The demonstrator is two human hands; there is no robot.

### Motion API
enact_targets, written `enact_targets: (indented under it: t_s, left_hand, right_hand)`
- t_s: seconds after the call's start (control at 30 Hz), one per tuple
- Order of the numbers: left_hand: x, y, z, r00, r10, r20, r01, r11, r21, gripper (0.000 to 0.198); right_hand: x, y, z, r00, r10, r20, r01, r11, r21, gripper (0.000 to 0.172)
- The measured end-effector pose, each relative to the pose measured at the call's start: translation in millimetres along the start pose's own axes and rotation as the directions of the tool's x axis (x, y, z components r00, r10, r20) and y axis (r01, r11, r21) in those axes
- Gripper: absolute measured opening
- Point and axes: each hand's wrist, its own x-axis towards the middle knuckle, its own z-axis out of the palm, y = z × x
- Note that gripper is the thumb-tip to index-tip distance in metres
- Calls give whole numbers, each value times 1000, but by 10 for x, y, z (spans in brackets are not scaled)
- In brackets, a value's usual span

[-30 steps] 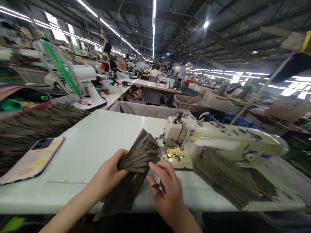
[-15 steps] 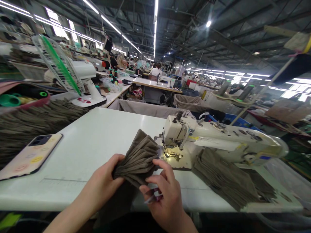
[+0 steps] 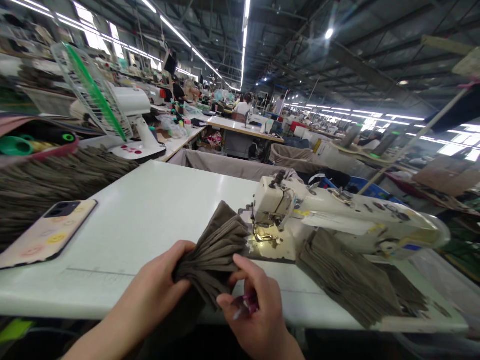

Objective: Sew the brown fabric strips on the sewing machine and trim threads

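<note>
Grey-brown fabric bundle, pieces fanned out, sits at the near edge of the table, just beside the sewing machine. The left hand is clenched round its near end; the right hand is half-curled, thumb on the bundle, with a pink tool tucked in its fingers. Nothing lies under the presser foot, so this bundle looks not yet stitched; a flat stack lies to the right of the machine, and a bigger pile and a phone to the left.

Left hand, bare, nearer than the sewing machine and left of its needle end, wrist and forearm uncovered, right hand, bare, directly in front of the sewing machine, fingers and wrist uncovered
</note>
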Motion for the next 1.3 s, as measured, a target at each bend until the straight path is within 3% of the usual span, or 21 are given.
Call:
enact_targets:
  t_s: [0.23, 0.63, 0.8, 0.97, 1.03, 1.17, 1.3]
  left_hand:
    - [-35, -1, -17, 1000, 24, -4, -24, 999, 43, 37]
    - [-95, 20, -9, 997, 79, -24, -77, 995, 68, 40]
    - [-112, -70, 18, 996, 85, -31, -82, 993, 90, 43]
    - [-131, -194, 59, 989, 128, -74, -119, 987, 110, 45]
    - [-134, -189, 54, 991, 121, -59, -114, 987, 112, 45]
    - [-136, -124, 18, 994, 100, -36, -95, 989, 112, 45]
    - [-139, -144, 2, 993, 107, -50, -100, 987, 124, 42]
  right_hand:
    - [68, -7, -19, 998, -62, 12, 61, 997, 48, 20]
    - [92, -2, -42, 997, -76, 18, 72, 981, 183, 12]
    - [36, -9, 2, 998, 69, -11, -62, 951, 304, 18]
    - [8, -38, 67, 947, 320, -11, -277, 838, 471, 48]
    - [38, -43, 79, 934, 357, 4, -315, 819, 479, 49]
    - [135, -44, 51, 925, 381, 9, -347, 833, 431, 37]
    - [227, -22, 5, 964, 264, -35, -241, 923, 301, 13]
